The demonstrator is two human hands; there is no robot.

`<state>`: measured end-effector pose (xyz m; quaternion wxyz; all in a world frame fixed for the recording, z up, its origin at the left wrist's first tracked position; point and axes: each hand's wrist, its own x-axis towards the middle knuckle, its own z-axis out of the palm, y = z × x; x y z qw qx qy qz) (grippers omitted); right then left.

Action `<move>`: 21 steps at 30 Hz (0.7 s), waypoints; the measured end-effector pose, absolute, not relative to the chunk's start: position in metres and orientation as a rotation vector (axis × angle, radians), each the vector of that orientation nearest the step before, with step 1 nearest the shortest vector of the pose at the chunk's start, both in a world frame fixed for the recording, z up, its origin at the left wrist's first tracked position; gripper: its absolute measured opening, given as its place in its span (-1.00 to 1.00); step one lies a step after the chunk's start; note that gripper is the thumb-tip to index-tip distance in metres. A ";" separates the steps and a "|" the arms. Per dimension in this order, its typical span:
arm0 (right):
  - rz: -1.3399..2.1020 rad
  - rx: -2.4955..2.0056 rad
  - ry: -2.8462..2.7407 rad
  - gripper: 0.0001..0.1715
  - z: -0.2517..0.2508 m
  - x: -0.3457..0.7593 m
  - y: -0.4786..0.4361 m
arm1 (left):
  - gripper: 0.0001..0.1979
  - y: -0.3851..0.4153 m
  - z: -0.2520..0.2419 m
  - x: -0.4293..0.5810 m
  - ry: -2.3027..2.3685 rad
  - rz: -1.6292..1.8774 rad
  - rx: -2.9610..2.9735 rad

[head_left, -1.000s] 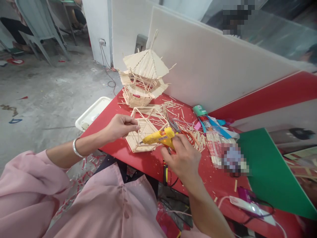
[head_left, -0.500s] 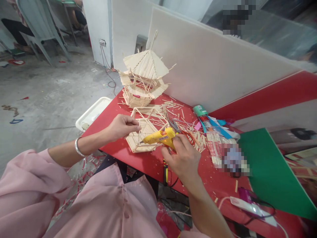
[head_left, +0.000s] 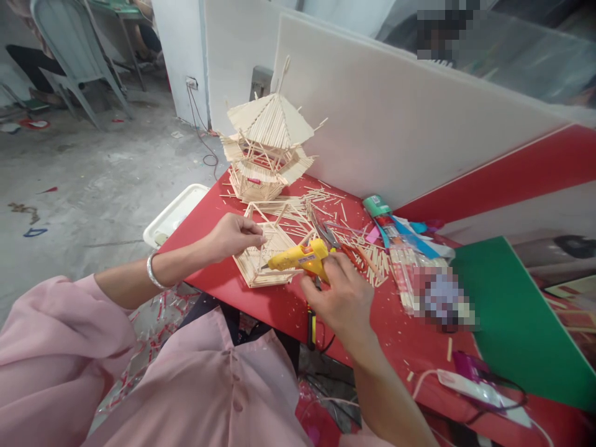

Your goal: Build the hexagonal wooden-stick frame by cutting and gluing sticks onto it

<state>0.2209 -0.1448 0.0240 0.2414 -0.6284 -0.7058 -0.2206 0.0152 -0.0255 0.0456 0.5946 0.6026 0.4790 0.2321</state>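
Note:
My left hand [head_left: 236, 237] is closed in a pinch over a hexagonal frame of thin wooden sticks [head_left: 272, 280] near the table's front edge. A short wooden stick [head_left: 262, 241] shows at its fingertips, mostly hidden. Wrapped round the handle of a yellow hot glue gun [head_left: 300, 256] is my right hand [head_left: 347, 295]. The gun's nozzle points left, just above the frame and below my left fingertips; whether it touches a stick I cannot tell. Behind the frame stands a two-tiered pagoda model [head_left: 272, 124] built of the same sticks.
Loose sticks [head_left: 326, 198] and pliers [head_left: 326, 233] lie on the red table [head_left: 205, 248]. Farther right are a green-labelled roll [head_left: 376, 205], bagged sticks [head_left: 403, 273], a green board [head_left: 516, 323] and a white power strip [head_left: 479, 391]. A white foam board [head_left: 363, 124] stands behind.
The view has shifted slightly. Both hands, the glue gun and the stick frame keep nearly the same places relative to each other.

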 end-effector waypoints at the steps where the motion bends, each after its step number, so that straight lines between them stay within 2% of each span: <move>1: -0.580 -1.725 -1.931 -0.77 0.023 0.222 -0.145 | -0.90 -0.025 0.045 0.016 1.117 0.535 1.399; 8: -0.418 -1.799 -1.823 -0.69 0.026 0.240 -0.129 | -0.89 -0.019 0.046 0.022 1.157 0.451 1.456; 13: -0.656 -1.855 -1.816 -0.58 0.028 0.249 -0.104 | -0.89 -0.013 0.044 0.028 1.178 0.384 1.529; 21: -0.867 -1.805 -1.828 -0.57 0.030 0.250 -0.099 | -0.88 -0.013 0.046 0.039 1.235 0.263 1.622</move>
